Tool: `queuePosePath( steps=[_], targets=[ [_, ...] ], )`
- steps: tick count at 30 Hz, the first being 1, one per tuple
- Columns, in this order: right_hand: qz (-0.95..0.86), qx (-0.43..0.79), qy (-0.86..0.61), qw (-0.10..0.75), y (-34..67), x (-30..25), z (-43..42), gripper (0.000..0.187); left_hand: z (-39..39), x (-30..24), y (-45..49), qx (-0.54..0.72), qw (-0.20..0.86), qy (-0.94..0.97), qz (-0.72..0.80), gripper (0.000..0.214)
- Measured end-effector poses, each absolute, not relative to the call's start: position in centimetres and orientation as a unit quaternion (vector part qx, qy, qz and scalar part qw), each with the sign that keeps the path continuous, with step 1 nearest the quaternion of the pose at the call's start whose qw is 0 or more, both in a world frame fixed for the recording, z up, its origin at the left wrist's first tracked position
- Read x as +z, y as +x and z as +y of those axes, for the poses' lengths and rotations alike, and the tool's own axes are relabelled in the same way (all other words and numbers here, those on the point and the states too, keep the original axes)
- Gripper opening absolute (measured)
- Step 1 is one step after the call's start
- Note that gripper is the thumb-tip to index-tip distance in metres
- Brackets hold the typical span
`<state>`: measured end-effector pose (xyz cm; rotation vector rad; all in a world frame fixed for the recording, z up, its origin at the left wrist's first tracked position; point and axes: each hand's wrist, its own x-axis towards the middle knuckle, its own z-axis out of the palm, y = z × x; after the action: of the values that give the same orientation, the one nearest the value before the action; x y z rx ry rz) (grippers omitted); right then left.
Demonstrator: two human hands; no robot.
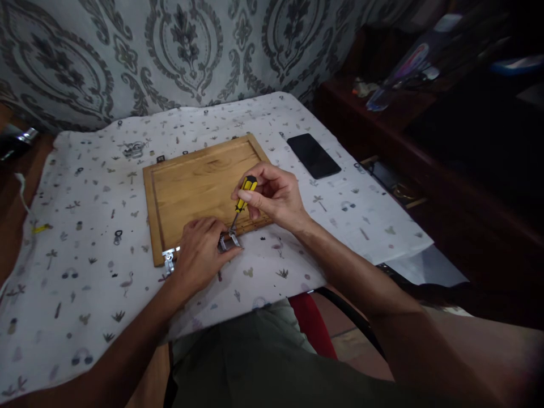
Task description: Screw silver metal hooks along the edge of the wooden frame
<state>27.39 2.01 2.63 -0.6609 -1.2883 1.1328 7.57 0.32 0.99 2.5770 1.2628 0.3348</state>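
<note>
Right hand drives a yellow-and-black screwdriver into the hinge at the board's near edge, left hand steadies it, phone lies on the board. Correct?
Not quite. In the head view the phone lies on the patterned cloth, right of the wooden board, not on it. The rest holds: right hand, screwdriver, hinge, left hand.

Table under patterned cloth; on cloth: wooden board, black phone, metal hinge.

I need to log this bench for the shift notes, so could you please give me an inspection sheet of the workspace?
Surface: table under a white printed cloth.
Job's things: wooden panel; metal hinge at its near edge, another hinge at the corner; yellow screwdriver.
Clutter: black phone; loose metal hardware.
Grippers: left hand steadies the hinge; right hand grips the screwdriver.
Cables: nothing seen.
Surroundings: patterned curtain; dark cabinet.
</note>
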Motion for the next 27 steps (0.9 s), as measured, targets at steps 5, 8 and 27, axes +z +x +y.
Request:
queuePosePath(
  steps=[5,8,27],
  targets=[
    [-0.568,0.494,-0.285,0.593,27.29,2.78,1.77,0.037,0.42,1.00,7.51,0.104,0.117,0.892,0.425,0.029],
    [-0.581,0.499,-0.271,0.583,27.40,3.01,1.41,0.034,0.41,1.06,7.54,0.105,0.113,0.892,0.425,0.029],
    [-0.585,0.517,-0.268,0.564,27.34,2.43,1.41,0.030,0.44,0.76,7.54,0.109,0.123,0.893,0.420,0.028]
  ],
)
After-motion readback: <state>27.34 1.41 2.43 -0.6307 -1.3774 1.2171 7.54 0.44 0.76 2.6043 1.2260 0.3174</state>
